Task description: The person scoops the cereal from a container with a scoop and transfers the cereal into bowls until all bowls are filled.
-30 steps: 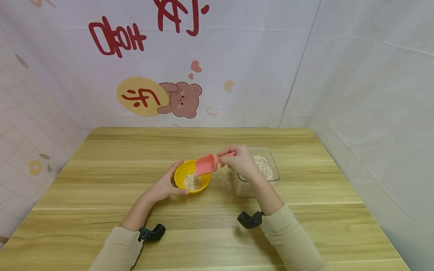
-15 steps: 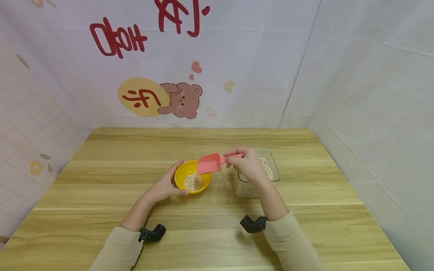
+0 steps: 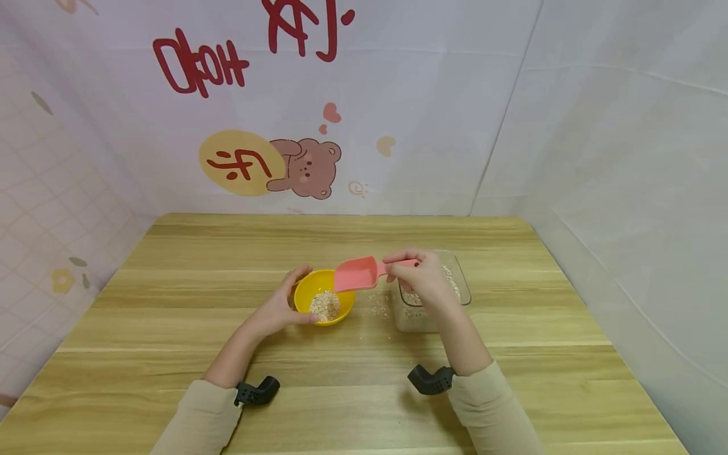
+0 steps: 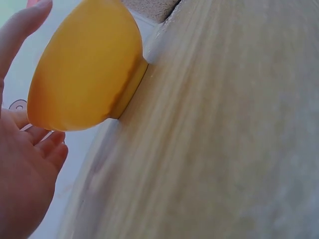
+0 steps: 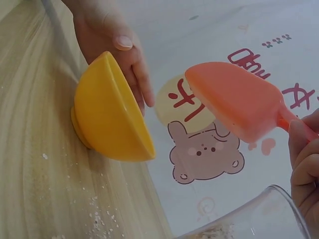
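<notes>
My left hand cups the left side of a yellow bowl, thumb at its near rim and fingers at its far side. The bowl stands upright on the wooden table, with a small heap of oats inside. Between thumb and fingers my right hand grips the handle of a pink scoop. The scoop's lip hangs over the bowl's right rim, and I see no oats in its pan. In the right wrist view the scoop is apart from the bowl.
A clear square container of oats stands right of the bowl, partly behind my right hand and wrist. Loose oat flakes lie scattered between them. A printed cloth wall rises behind the table.
My right hand has drawn the pink scoop a little to the right and its pan has levelled. The left thumb has shifted slightly at the bowl's rim; the bowl stays nearly in place.
</notes>
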`<state>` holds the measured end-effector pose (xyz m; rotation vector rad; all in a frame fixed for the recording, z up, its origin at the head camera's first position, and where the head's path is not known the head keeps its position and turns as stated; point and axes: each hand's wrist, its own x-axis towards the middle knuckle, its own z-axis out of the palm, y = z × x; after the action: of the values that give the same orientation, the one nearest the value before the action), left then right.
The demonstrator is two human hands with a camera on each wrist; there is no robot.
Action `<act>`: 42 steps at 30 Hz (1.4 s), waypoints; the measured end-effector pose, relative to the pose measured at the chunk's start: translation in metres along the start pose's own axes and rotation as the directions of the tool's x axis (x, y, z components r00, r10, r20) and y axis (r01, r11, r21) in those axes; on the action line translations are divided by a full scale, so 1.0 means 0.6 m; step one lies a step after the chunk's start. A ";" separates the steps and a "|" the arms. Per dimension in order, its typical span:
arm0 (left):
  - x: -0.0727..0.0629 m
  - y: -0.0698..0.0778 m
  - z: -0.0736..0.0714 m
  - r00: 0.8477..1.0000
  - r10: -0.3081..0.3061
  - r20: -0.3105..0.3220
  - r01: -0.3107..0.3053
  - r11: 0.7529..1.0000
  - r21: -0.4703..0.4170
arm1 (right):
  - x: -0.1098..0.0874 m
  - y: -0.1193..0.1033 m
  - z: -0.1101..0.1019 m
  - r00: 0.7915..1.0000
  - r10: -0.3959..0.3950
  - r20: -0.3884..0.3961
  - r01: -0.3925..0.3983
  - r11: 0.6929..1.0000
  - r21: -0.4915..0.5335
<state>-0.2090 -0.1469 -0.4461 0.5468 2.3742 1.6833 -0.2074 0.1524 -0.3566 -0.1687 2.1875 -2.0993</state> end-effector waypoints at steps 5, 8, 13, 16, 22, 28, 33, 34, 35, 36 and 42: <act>0.001 0.010 0.003 1.000 -0.013 -0.022 0.013 1.000 0.020 | -0.005 -0.007 -0.009 1.000 -0.018 -0.007 0.018 1.000 0.000; 0.002 0.016 0.005 0.999 -0.020 -0.031 0.021 0.999 0.035 | -0.008 -0.011 -0.015 0.999 -0.036 -0.025 0.036 0.999 -0.008; 0.004 0.029 0.011 0.999 -0.015 -0.050 0.018 0.998 0.059 | -0.011 -0.017 -0.026 0.997 -0.065 -0.031 0.066 0.998 0.011; 0.005 0.040 0.015 0.998 -0.002 -0.064 0.007 0.997 0.077 | -0.012 -0.020 -0.032 0.996 -0.082 -0.025 0.083 0.995 0.059; 0.009 0.061 0.023 0.997 0.038 -0.072 -0.032 0.996 0.086 | -0.016 -0.025 -0.047 0.993 -0.115 -0.034 0.118 0.986 0.117; 0.015 0.082 0.032 0.995 0.080 -0.062 -0.074 0.993 0.097 | -0.018 -0.028 -0.061 0.990 -0.130 -0.052 0.135 0.982 0.133; 0.023 0.095 0.041 0.994 0.100 -0.050 -0.095 0.991 0.098 | -0.020 -0.029 -0.073 0.988 -0.136 -0.066 0.145 0.978 0.153; 0.025 0.097 0.044 0.994 0.101 -0.046 -0.096 0.990 0.099 | -0.021 -0.029 -0.076 0.988 -0.140 -0.070 0.149 0.976 0.157; 0.027 0.099 0.047 0.993 0.107 -0.044 -0.102 0.990 0.101 | -0.021 -0.030 -0.080 0.987 -0.145 -0.074 0.155 0.975 0.157; 0.029 0.100 0.050 0.993 0.111 -0.042 -0.106 0.989 0.100 | -0.022 -0.030 -0.083 0.986 -0.151 -0.077 0.162 0.974 0.161; 0.037 0.119 0.068 0.994 0.100 -0.043 -0.096 0.991 0.090 | -0.027 -0.038 -0.101 0.983 -0.152 -0.103 0.169 0.969 0.179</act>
<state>-0.2014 -0.0817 -0.3917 0.6557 2.5037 1.6546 -0.2005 0.2137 -0.3315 -0.2485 2.0699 -2.4316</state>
